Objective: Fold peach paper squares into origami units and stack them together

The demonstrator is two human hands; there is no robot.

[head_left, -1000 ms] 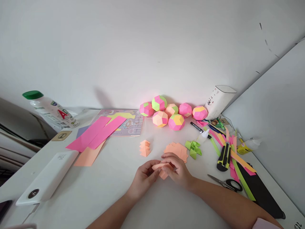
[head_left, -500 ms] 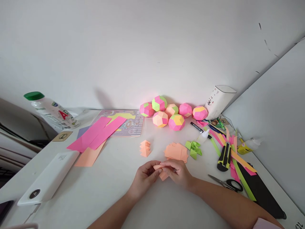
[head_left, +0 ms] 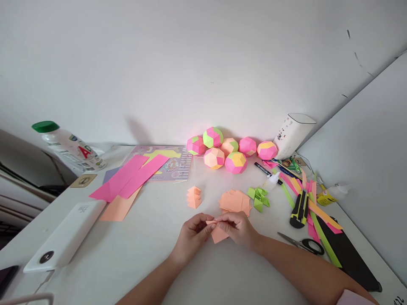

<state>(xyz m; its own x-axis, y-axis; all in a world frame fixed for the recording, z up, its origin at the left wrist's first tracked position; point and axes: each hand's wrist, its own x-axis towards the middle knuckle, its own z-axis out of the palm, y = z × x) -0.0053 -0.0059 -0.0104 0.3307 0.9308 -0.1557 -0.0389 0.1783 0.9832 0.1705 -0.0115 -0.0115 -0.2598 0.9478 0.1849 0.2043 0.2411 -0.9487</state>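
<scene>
A small piece of peach paper (head_left: 218, 235) is pinched between my two hands over the near middle of the table. My left hand (head_left: 195, 233) grips its left corner between thumb and fingers. On the other side, my right hand (head_left: 239, 228) has thumb and fingers closed on the upper right part, hiding some of the paper. Just beyond the hands lies a loose pile of peach paper pieces (head_left: 235, 201). Folded peach units (head_left: 193, 197) stand stacked to the left of it, and folded green units (head_left: 259, 198) sit to its right.
Several faceted paper balls (head_left: 235, 162) line the wall. Scissors (head_left: 302, 244), a utility knife (head_left: 299, 209), glue bottles (head_left: 271, 181) and coloured strips (head_left: 327, 241) crowd the right side. Pink sheets (head_left: 140, 178), a long white device (head_left: 65, 237) and a green-capped bottle (head_left: 68, 146) are left.
The peach paper has turned slightly in my fingers, so more of its flat face shows below them. Both hands stay in nearly the same place.
</scene>
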